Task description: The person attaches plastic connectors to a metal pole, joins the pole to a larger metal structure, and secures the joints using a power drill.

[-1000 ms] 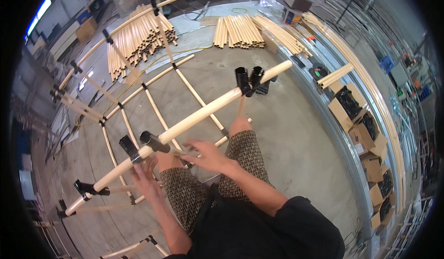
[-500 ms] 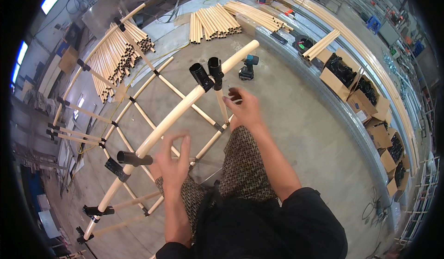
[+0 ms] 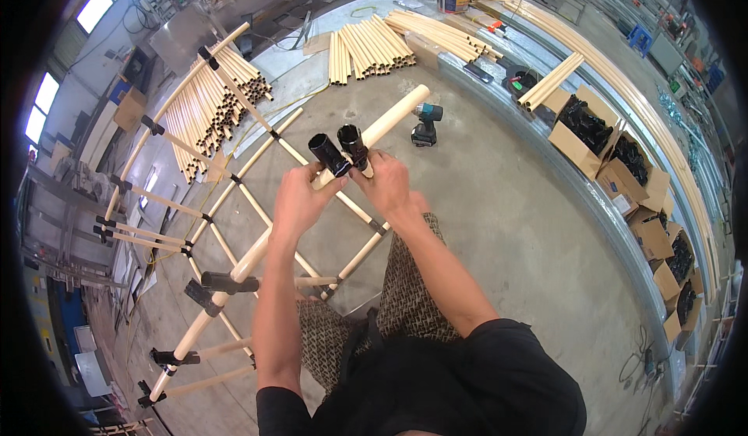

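Note:
A long cream pipe (image 3: 397,114) runs diagonally in front of me, as the top rail of a frame of cream pipes and black joints. Near its far end, two black pipe connectors stand side by side, a left connector (image 3: 327,154) and a right connector (image 3: 352,143), their open sockets facing up. My left hand (image 3: 299,202) is closed on the base of the left connector, against the pipe. Closed on the lower part of the right connector is my right hand (image 3: 386,187). The fingertips are partly hidden behind the connectors. Lower on the rail sits another black connector (image 3: 229,282).
A cordless drill (image 3: 425,124) stands on the floor beyond the pipe's end. Stacks of cream pipes (image 3: 370,46) lie at the back, with another pile (image 3: 214,116) at the left. Along the right, cardboard boxes (image 3: 580,136) hold black parts. Frame pipes cross low at the left.
Both hands have moved to the two connectors and closed on them; the left went up and away from me, the right moved slightly left. The view has shifted slightly.

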Demonstrator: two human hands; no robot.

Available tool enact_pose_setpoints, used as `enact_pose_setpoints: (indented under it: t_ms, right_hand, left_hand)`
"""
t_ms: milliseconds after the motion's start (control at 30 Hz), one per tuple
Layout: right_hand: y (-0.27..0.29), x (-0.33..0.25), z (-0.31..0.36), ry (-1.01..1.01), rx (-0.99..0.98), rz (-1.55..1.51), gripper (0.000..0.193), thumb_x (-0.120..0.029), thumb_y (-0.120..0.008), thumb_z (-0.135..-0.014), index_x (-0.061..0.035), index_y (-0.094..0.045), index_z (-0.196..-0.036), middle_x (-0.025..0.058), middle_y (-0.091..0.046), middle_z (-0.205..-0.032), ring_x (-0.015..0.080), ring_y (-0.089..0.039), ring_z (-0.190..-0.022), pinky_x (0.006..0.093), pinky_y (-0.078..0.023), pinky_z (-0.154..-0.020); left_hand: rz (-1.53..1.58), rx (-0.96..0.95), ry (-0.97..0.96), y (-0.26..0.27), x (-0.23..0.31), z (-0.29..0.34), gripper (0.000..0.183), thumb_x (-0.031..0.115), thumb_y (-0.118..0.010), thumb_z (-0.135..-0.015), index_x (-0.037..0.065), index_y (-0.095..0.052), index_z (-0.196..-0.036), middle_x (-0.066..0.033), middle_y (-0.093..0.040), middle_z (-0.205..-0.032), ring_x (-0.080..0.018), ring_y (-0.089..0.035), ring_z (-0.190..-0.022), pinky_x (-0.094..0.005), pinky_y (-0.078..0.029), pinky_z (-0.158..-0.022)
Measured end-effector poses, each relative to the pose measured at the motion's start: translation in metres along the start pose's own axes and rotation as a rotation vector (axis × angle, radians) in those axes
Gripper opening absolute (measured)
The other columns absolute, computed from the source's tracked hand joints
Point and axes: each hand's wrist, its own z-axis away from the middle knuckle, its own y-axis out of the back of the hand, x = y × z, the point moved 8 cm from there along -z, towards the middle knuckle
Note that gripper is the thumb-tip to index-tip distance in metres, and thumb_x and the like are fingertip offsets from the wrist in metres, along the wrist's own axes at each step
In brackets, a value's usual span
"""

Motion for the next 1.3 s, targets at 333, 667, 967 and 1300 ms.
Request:
enact_pose_setpoints:
  t_ms: [333, 667, 967, 1300]
  right_hand:
    - [0.02, 0.018, -0.013, -0.032, 0.104, -0.136, 0.028, -0.018, -0.077, -0.084, 0.001, -0.07, -0.104, 0.0185, -0.072, -0.084, 0.0368, -0.07, -0.074, 0.044, -0.054, -0.066]
    - [0.007, 0.041, -0.027, -0.06, 0.112, -0.446, 0.023, -0.014, -0.078, -0.085, 0.0, -0.074, -0.103, 0.0193, -0.075, -0.091, 0.0294, -0.076, -0.087, 0.0368, -0.056, -0.075]
    - [0.005, 0.052, -0.022, -0.096, 0.066, -0.494, 0.023, -0.014, -0.079, -0.084, 0.0007, -0.075, -0.102, 0.0181, -0.077, -0.096, 0.0275, -0.076, -0.092, 0.0352, -0.056, -0.08]
    - [0.019, 0.044, -0.032, -0.025, -0.028, -0.384, 0.027, -0.015, -0.082, -0.081, 0.0032, -0.074, -0.099, 0.0177, -0.076, -0.087, 0.0269, -0.077, -0.085, 0.0334, -0.056, -0.073]
  left_hand:
    - [-0.109, 0.138, 0.124, 0.005, 0.017, 0.004, 0.062, 0.055, -0.077, -0.082, 0.0, -0.076, -0.11, -0.0285, -0.073, -0.105, -0.0373, -0.072, -0.105, -0.0416, -0.054, -0.091]
    - [-0.133, 0.197, 0.101, 0.011, 0.022, 0.008, 0.06, 0.058, -0.077, -0.08, 0.003, -0.079, -0.104, -0.0187, -0.066, -0.063, -0.0326, -0.068, -0.062, -0.0431, -0.052, -0.064]
    - [-0.243, 0.309, -0.022, 0.004, 0.024, 0.022, 0.058, 0.058, -0.078, -0.08, 0.005, -0.079, -0.103, -0.0184, -0.061, -0.054, -0.0342, -0.064, -0.054, -0.0432, -0.05, -0.057]
    - [-0.18, 0.229, 0.061, 0.011, 0.029, 0.021, 0.05, 0.053, -0.08, -0.08, 0.008, -0.08, -0.101, -0.0185, -0.066, -0.064, -0.0352, -0.068, -0.062, -0.0434, -0.053, -0.062]
